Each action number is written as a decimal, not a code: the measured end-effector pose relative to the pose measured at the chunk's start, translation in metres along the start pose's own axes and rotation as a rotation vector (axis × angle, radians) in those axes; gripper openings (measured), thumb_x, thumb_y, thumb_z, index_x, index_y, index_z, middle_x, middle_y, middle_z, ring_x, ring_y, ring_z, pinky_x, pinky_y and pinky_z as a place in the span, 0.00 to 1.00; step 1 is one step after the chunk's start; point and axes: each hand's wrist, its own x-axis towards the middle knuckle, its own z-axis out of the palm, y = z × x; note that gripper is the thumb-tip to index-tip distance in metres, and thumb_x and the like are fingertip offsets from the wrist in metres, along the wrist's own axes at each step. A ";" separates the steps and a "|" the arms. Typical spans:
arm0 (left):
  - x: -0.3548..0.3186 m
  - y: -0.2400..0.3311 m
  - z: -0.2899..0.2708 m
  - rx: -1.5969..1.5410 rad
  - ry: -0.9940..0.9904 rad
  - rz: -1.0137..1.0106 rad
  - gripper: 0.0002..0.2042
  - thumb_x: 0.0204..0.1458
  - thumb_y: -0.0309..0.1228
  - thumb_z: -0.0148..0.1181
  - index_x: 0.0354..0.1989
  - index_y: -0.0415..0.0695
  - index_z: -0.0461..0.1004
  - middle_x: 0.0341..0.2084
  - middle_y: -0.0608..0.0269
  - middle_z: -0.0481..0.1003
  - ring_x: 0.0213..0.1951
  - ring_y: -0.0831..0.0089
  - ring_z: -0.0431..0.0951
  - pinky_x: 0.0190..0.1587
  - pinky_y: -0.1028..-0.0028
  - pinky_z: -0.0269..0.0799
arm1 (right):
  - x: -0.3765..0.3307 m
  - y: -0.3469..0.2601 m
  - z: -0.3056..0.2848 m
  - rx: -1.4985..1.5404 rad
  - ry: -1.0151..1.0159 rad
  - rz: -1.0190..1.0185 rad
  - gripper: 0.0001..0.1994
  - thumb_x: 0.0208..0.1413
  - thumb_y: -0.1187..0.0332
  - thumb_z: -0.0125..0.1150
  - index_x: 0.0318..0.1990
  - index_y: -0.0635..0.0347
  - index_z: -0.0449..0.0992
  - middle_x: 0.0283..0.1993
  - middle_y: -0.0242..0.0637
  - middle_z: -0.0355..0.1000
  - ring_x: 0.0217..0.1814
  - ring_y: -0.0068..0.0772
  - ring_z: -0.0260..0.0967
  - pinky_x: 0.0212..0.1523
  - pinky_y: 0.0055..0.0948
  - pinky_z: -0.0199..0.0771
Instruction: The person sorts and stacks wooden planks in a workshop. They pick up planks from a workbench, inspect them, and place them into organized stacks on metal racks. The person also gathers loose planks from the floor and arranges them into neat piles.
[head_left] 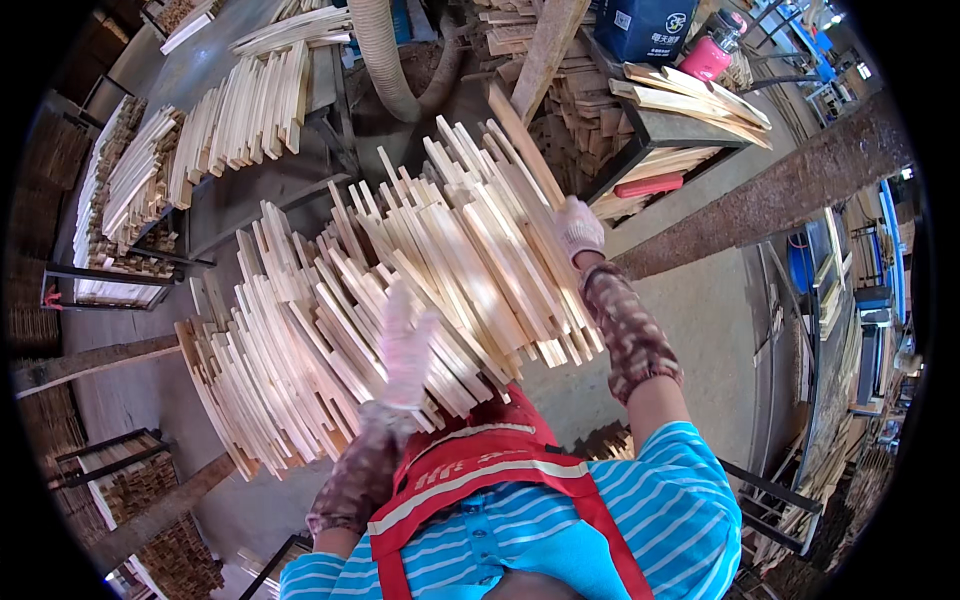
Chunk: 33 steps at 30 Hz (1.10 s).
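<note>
A broad layer of pale wooden strips point(470, 245) lies side by side in front of me, their ends uneven. My left hand point(405, 350), in a whitish glove, is over the near middle of the strips. It is blurred, but its fingers look stretched out and nothing shows in its grasp. At the right edge of the layer is my right hand point(580, 228), also gloved, with its fingers curled. It is beside the near end of a browner wooden strip point(528, 145). Whether it grips that strip or another is hidden.
Rough beams point(760, 205) stick out on both sides of the layer. More strips point(240, 115) are stacked at the far left. A ribbed hose point(380, 60) hangs beyond. At the far right, a pink bottle point(710, 55) and a dark blue bag point(640, 30) stand near a black-framed rack point(690, 140).
</note>
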 end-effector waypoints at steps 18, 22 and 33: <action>0.069 -0.077 0.141 0.448 0.213 -0.380 0.45 0.47 0.42 0.68 0.73 0.47 0.51 0.68 0.38 0.58 0.65 0.40 0.64 0.67 0.54 0.62 | 0.024 0.039 0.041 0.208 -0.153 0.086 0.22 0.53 0.60 0.59 0.54 0.59 0.79 0.54 0.56 0.76 0.59 0.57 0.73 0.59 0.46 0.73; 0.077 -0.070 0.139 0.486 0.287 -0.378 0.39 0.47 0.37 0.67 0.70 0.48 0.57 0.65 0.39 0.60 0.61 0.40 0.67 0.65 0.52 0.62 | 0.015 0.027 0.034 0.209 -0.128 0.100 0.21 0.54 0.60 0.58 0.53 0.59 0.78 0.54 0.56 0.76 0.58 0.58 0.73 0.58 0.48 0.74; 0.077 -0.092 0.153 0.429 0.094 -0.227 0.37 0.48 0.36 0.70 0.67 0.41 0.63 0.63 0.43 0.65 0.62 0.48 0.69 0.65 0.58 0.66 | -0.006 0.008 0.019 -0.044 -0.131 -0.063 0.12 0.61 0.67 0.54 0.50 0.57 0.74 0.50 0.49 0.78 0.54 0.53 0.76 0.53 0.48 0.76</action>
